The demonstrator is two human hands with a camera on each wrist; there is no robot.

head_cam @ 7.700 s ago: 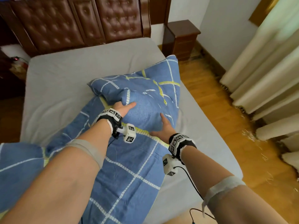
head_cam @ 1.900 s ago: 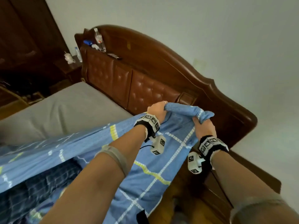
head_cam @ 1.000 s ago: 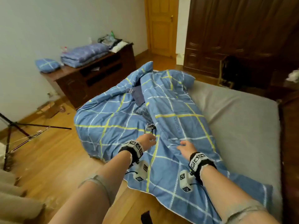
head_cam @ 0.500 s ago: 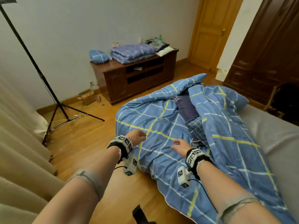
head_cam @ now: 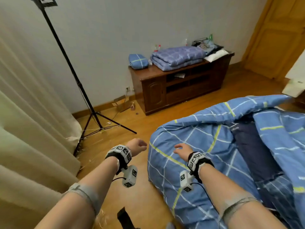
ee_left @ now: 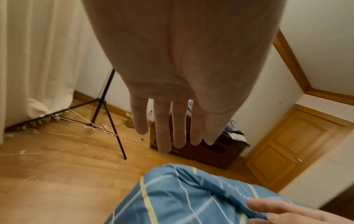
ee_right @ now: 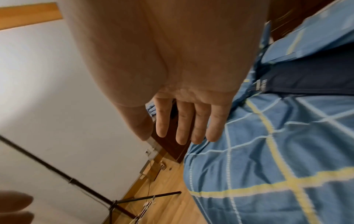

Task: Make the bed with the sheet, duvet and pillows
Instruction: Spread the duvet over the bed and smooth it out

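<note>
Head view: both my left hand (head_cam: 137,146) and right hand (head_cam: 182,149) hang slack, holding nothing; the blue checked cotton sheet (head_cam: 194,154) under my right hand may slide floorward, being bunched and overhanging.

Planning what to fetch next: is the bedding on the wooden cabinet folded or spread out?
Folded. The blue bedding sits on the wooden cabinet as a compact stack of layers, beside a small blue pillow.

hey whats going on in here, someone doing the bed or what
A person is partway through making the bed. The blue checked sheet lies rumpled over the bed's corner, and both the left hand and right hand hover open, holding nothing. A folded duvet and a pillow sit on the wooden cabinet.
</note>
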